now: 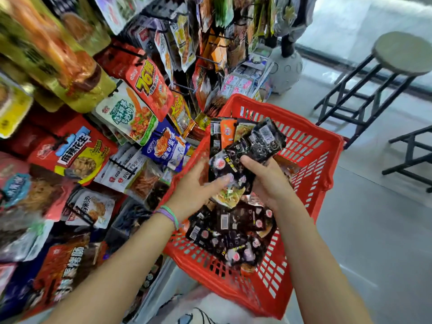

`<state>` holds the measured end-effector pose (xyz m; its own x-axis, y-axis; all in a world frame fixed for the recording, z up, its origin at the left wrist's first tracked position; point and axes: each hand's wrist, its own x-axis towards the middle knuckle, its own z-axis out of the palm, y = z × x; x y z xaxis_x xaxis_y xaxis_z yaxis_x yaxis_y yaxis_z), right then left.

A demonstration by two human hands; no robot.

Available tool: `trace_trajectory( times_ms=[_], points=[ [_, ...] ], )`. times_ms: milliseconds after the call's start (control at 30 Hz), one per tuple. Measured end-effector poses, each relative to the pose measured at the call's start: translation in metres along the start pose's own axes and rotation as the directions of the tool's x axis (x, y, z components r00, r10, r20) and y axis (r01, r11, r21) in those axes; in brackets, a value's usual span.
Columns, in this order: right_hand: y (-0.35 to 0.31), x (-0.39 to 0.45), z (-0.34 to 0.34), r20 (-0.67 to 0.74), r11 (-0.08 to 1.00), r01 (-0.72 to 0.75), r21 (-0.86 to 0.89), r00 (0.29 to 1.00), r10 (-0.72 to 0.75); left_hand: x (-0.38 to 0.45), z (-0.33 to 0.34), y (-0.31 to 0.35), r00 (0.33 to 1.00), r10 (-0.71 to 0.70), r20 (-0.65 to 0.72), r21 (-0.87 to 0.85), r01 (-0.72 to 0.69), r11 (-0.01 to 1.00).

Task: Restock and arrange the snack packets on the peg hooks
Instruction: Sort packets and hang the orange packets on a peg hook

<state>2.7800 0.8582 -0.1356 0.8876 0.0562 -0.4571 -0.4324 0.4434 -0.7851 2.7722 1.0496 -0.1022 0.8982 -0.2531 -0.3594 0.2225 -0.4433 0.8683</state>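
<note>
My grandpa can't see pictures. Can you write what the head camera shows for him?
Two bare hands, left hand and right hand, hold black plastic snack packets above a red slotted plastic basket holding more packets. Colourful snack bags hang on a peg-hook rack at left; a round grey stool stands right.

We are in a small shop, beside a display rack [149, 66] crowded with printed snack packets [149, 87] hanging in overlapping rows from black peg hooks [127, 51]. Next to it sits a red plastic shopping basket [311, 146] with slotted walls, holding more sealed packets with barcodes showing. Beyond the basket we see a pale smooth floor [374, 230], a round-topped stool [402, 53] on dark metal legs, and small packs of cards [240, 83] on display low down
</note>
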Motion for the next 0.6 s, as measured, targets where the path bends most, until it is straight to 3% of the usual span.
trace_trajectory(
  times_ms=[67, 133, 267, 467, 600],
  points=[
    [0.002, -0.007, 0.009, 0.026, 1.0, -0.012, -0.02, 1.0, 0.012, -0.003, 0.005, 0.001, 0.992, -0.122, 0.042, -0.261, 0.129, 0.957],
    [0.001, -0.013, 0.015, 0.074, 1.0, -0.017, -0.024, 0.997, 0.019, -0.006, 0.003, -0.003, 0.979, -0.183, 0.086, -0.393, 0.202, 0.897],
    [-0.001, -0.023, 0.021, 0.173, 0.995, -0.031, -0.09, 0.984, 0.046, -0.02, -0.017, -0.01, 0.972, -0.224, 0.072, -0.455, 0.232, 0.859],
    [0.01, -0.04, 0.03, 0.228, 0.99, -0.074, -0.118, 0.968, 0.1, -0.041, -0.031, -0.008, 0.935, -0.288, 0.209, -0.682, 0.35, 0.642],
    [0.011, -0.046, 0.032, 0.163, 0.998, -0.058, 0.004, 0.985, 0.056, -0.049, -0.031, -0.014, 0.94, -0.312, 0.14, -0.69, 0.319, 0.65]
  ],
)
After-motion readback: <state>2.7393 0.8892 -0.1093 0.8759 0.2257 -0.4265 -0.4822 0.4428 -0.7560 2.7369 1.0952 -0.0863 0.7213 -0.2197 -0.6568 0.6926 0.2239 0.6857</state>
